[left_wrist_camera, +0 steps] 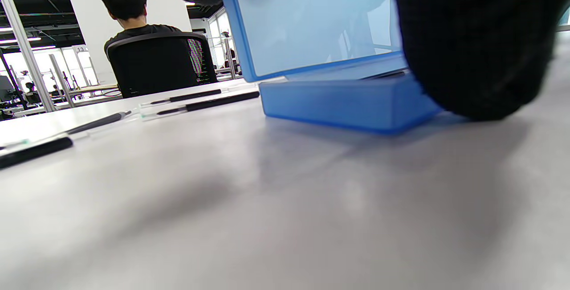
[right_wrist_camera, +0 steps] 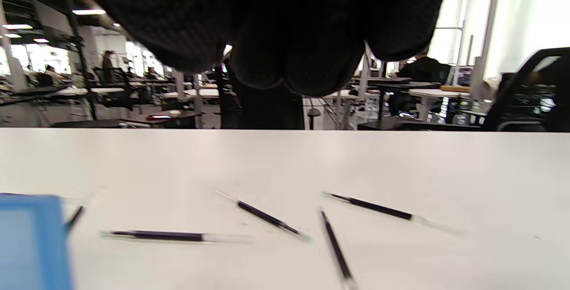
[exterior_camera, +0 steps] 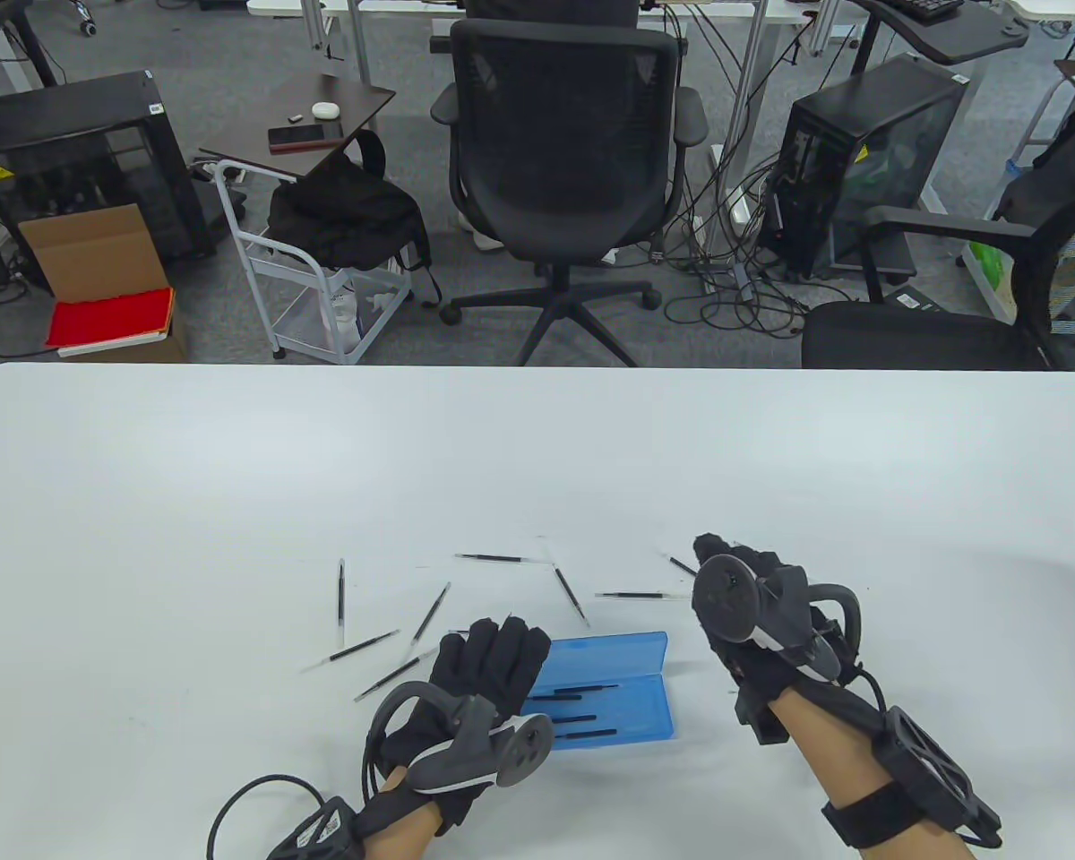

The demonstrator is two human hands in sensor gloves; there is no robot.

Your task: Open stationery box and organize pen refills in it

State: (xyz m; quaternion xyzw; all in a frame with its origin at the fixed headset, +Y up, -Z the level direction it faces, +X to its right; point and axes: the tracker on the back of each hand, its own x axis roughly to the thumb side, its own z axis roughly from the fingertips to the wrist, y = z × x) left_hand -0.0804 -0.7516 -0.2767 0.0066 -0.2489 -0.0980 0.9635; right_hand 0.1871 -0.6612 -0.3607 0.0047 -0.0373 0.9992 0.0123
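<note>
Resting at the left end of the blue stationery box (exterior_camera: 611, 685), the left hand (exterior_camera: 484, 681) lays its gloved fingers over the edge where lid and tray meet; from the left wrist view the lid stands tilted up with fingers against it, so I would judge this hand is steadying or propping it, though whether the fingers curl round the lid is hard to tell from here. Just right of the box, the right hand (exterior_camera: 752, 609) hovers above the table (exterior_camera: 233, 466) with fingers bunched downward, and the pictures do not show whether it grips anything.

The box lies open near the front edge of the table, between the two hands. A few pen refills (exterior_camera: 578, 692) already lie inside the tray, so the opening is done and the sorting is under way. More loose refills (exterior_camera: 430, 614) are scattered on the table beyond and to the left of the box, with another refill (exterior_camera: 640, 595) close to the right hand. Those remain to be gathered.
</note>
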